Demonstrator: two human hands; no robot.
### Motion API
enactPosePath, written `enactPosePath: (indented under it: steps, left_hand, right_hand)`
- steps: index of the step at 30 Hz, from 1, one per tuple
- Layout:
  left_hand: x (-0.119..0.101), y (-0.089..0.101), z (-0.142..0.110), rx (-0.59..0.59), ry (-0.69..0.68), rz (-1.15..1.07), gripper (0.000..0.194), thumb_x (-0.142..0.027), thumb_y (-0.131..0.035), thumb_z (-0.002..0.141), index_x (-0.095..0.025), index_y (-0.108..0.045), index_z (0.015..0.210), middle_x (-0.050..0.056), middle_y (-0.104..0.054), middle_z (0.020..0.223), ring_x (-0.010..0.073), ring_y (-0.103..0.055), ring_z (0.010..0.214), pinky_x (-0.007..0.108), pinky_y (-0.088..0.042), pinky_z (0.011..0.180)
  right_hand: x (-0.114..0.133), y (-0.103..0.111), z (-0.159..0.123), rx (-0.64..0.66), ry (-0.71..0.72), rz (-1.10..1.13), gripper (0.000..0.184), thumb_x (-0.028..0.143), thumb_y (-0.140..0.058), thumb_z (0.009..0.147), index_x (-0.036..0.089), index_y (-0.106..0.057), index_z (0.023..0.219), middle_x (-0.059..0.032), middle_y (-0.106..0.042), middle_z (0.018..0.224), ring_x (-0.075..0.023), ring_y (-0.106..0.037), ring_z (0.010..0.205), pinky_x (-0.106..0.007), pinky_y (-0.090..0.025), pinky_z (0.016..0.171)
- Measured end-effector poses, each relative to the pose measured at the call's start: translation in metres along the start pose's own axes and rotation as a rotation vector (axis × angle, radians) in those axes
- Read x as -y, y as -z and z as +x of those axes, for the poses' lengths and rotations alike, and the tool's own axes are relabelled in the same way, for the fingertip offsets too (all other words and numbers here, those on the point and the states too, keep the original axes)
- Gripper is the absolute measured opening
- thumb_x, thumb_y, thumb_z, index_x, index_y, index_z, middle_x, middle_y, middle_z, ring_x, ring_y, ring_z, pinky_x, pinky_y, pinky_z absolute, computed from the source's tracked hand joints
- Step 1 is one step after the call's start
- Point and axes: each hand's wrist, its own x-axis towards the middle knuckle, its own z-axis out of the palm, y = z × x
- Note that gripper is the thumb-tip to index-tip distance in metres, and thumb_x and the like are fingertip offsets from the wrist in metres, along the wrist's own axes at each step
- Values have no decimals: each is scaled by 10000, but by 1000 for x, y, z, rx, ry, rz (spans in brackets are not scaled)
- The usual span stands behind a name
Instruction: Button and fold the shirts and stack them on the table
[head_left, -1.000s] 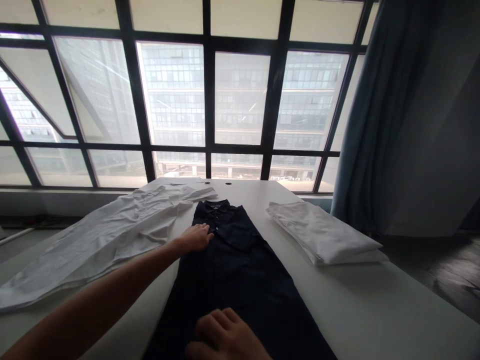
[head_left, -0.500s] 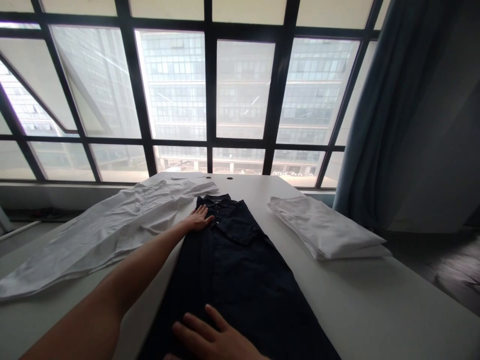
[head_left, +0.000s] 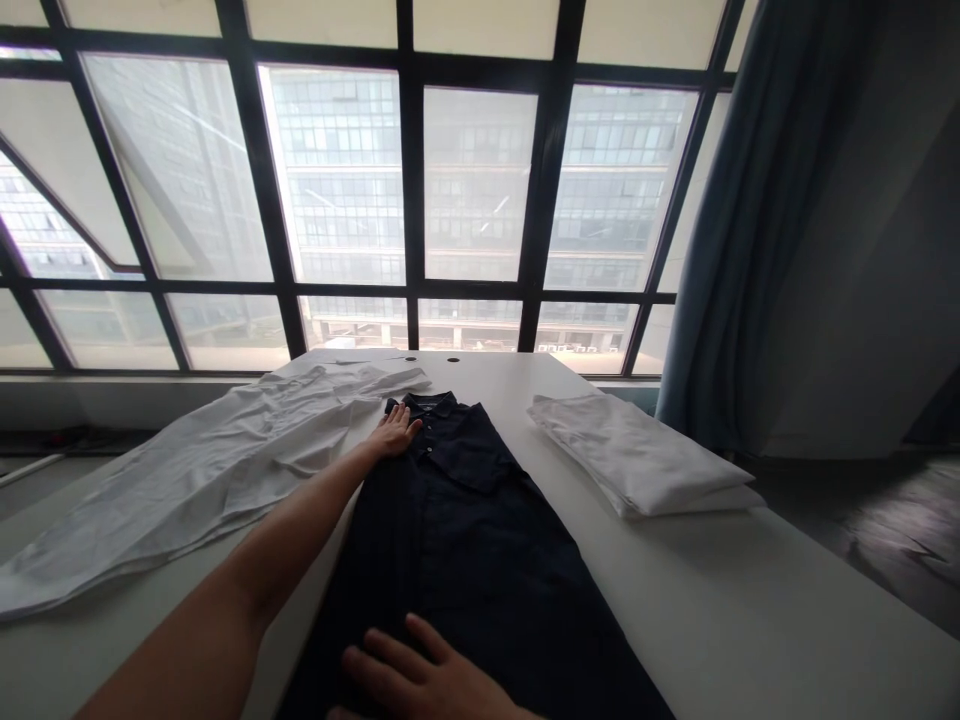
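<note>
A dark navy shirt [head_left: 480,540] lies lengthwise on the white table [head_left: 720,610], its collar pointing toward the window. My left hand [head_left: 395,432] rests flat near the shirt's left shoulder, just below the collar, fingers stretched out. Low in the picture my right hand [head_left: 431,675] is over the lower part of the shirt, palm down with its fingers spread. Whether that palm presses on the cloth I cannot tell. Neither hand grips anything. The shirt's near end runs out of view at the bottom.
On the left a white garment [head_left: 217,460] is spread out, somewhat wrinkled. A folded white cloth [head_left: 637,455] lies to the right of the shirt. Behind the table stands a large window [head_left: 480,190] with black frames. A blue-grey curtain [head_left: 720,250] hangs at the right.
The view has shifted slightly, so things sit a little further left. My left hand is slightly nearer the collar; my right hand has hardly moved.
</note>
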Motion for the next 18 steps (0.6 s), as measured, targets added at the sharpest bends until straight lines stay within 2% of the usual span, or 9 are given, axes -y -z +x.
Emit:
enactPosePath:
  steps: [3, 6, 7, 8, 10, 11, 13, 15, 18]
  left_hand:
    - [-18, 8, -32, -3, -88, 19, 723, -542, -169, 1012, -59, -203, 1549, 192, -89, 1620, 310, -30, 1502, 480, -122, 1196]
    - [-31, 11, -72, 9, -148, 44, 742, -593, -207, 997, -97, -227, 1549, 174, -98, 1620, 313, -70, 1500, 485, -147, 1189]
    - [-34, 11, -86, 19, -153, 49, 754, -611, -214, 991, -105, -236, 1549, 171, -103, 1619, 311, -77, 1499, 478, -149, 1189]
    - [-36, 11, -101, 32, -152, 53, 767, -629, -219, 984, -111, -243, 1549, 166, -106, 1618, 308, -81, 1499, 470, -149, 1190]
    - [-39, 10, -130, 68, -146, 55, 798, -666, -235, 965, -127, -247, 1553, 152, -108, 1618, 299, -80, 1500, 456, -139, 1193]
    - [-40, 9, -145, 93, -145, 52, 814, -681, -240, 956, -132, -243, 1556, 143, -101, 1618, 292, -74, 1501, 451, -128, 1195]
    - [-44, 8, -173, 137, -160, 39, 839, -702, -252, 940, -141, -229, 1563, 125, -81, 1621, 276, -57, 1505, 443, -103, 1201]
    - [-49, 7, -197, 163, -199, 13, 835, -708, -264, 933, -171, -214, 1571, 97, -75, 1623, 254, -49, 1508, 431, -82, 1205]
    - [-55, 4, -227, 153, -251, -25, 790, -704, -273, 933, -250, -198, 1576, 43, -94, 1625, 229, -64, 1508, 411, -73, 1209]
  right_hand:
    - [3, 17, -1, 24, -19, 107, 483, 400, -357, 1041, 290, -307, 1508, -65, -388, 1557, -236, -350, 1434, -490, -359, 1138]
    - [-4, 52, -6, -1, -123, 242, 663, 505, -534, 941, 215, -350, 1508, -100, -405, 1544, -268, -362, 1423, -452, -304, 1171]
    - [-12, 66, -9, -35, -212, 262, 724, 547, -598, 883, 184, -409, 1480, -121, -432, 1524, -293, -392, 1401, -445, -312, 1165]
    - [-22, 81, -15, -84, -341, 253, 710, 559, -640, 844, 146, -511, 1406, -142, -509, 1456, -311, -449, 1353, -430, -351, 1134]
    - [-49, 106, -29, -163, -665, 166, 447, 421, -602, 903, 124, -643, 1235, -142, -628, 1286, -284, -562, 1221, -377, -419, 1050]
    - [-64, 115, -38, -153, -839, 120, 412, 417, -606, 900, 119, -662, 1180, -151, -654, 1221, -284, -601, 1157, -362, -459, 983]
    - [-94, 127, -56, -75, -1129, 39, 395, 419, -596, 910, 108, -655, 1146, -178, -671, 1152, -289, -631, 1102, -345, -484, 905]
    - [-116, 130, -72, 88, -1318, 177, 411, 446, -645, 879, 76, -664, 1059, -176, -703, 946, -271, -692, 912, -313, -517, 756]
    - [-129, 127, -83, 198, -1419, 496, 430, 470, -679, 851, 69, -655, 1003, -84, -654, 668, -180, -651, 591, -258, -491, 552]
